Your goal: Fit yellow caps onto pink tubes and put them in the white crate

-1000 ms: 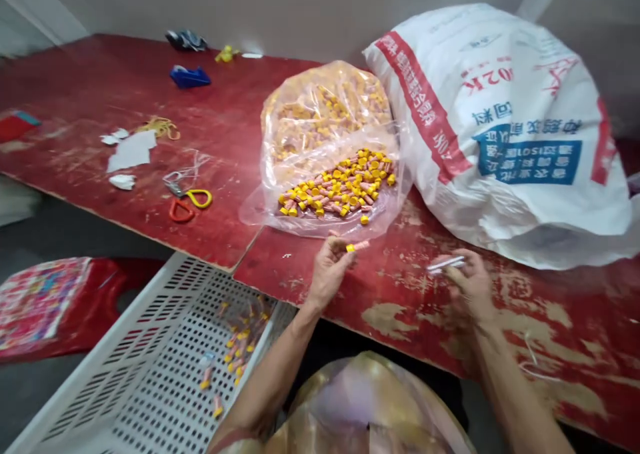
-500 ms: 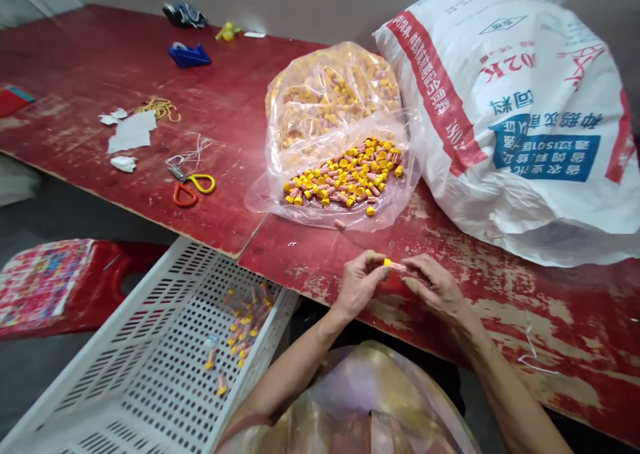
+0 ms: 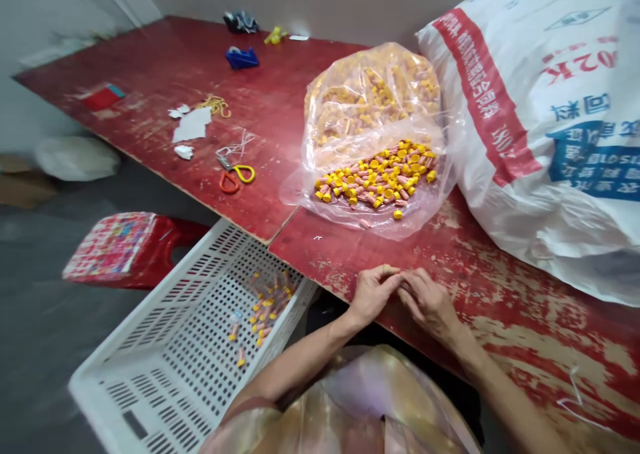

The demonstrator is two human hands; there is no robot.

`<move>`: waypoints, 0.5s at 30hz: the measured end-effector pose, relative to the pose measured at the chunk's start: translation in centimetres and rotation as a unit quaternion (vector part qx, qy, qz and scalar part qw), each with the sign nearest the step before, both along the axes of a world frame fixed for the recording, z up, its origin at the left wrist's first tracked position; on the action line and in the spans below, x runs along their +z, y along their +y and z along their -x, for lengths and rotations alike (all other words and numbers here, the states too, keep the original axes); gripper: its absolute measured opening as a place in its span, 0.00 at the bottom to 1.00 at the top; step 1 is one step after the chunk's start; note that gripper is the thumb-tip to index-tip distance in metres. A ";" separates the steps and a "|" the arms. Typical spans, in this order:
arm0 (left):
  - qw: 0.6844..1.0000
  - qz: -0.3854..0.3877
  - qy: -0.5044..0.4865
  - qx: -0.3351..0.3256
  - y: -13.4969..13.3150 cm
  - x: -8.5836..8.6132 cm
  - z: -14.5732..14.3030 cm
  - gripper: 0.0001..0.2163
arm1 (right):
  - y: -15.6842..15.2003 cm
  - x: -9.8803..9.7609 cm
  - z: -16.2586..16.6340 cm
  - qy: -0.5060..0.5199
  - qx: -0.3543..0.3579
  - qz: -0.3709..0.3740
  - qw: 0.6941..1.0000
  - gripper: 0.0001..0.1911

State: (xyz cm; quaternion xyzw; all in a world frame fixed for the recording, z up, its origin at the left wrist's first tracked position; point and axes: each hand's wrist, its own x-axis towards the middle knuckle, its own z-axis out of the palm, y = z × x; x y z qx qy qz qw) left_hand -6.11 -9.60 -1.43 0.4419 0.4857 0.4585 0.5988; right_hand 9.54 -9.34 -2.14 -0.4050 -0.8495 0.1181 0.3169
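Note:
My left hand (image 3: 376, 294) and my right hand (image 3: 431, 301) meet over the front edge of the red table (image 3: 340, 257), fingertips pinched together. The small yellow-capped tube seen between them a moment ago is now hidden by the fingers. Beyond the hands lies an open clear plastic bag (image 3: 370, 111). Loose pink-patterned tubes with yellow caps (image 3: 385, 174) are heaped in its mouth, and many more show through the plastic. To the left, below the table edge, a white perforated crate (image 3: 150, 337) holds several similar tubes (image 3: 267, 311).
A large white printed sack (image 3: 505, 227) bulges at the right. Left of the bag are scissors (image 3: 237, 177), white paper scraps (image 3: 193, 125), yellow strings (image 3: 216, 105) and a blue tape dispenser (image 3: 243, 58). A red stool (image 3: 163, 254) stands beyond the crate.
My hands have come together, so the yellow-capped tube between them no longer shows. The view has turned left, shifting the table things rightward in the picture.

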 end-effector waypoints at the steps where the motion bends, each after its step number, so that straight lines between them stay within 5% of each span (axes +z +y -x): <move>1: 1.000 0.001 0.008 0.021 -0.2 -0.1 0.0 0.10 | -0.2 -0.2 0.6 -0.012 -0.011 -0.022 1.000 0.09; 5: 0.996 0.023 0.003 0.081 -1.4 -0.2 -0.1 0.10 | -1.1 -0.6 2.7 -0.007 -0.027 -0.034 0.999 0.08; 9: 0.993 0.043 -0.021 0.106 -1.4 1.1 2.9 0.10 | -1.2 -0.4 1.5 0.037 0.039 0.049 0.997 0.15; 12: 0.957 -0.012 0.120 0.265 -1.5 1.2 9.6 0.11 | 2.2 -1.9 -0.3 0.135 -0.142 0.027 0.980 0.24; 15: 0.831 -0.043 0.338 0.440 -2.9 -1.0 18.4 0.12 | 8.1 -5.1 -0.6 0.287 -0.321 -0.019 0.903 0.40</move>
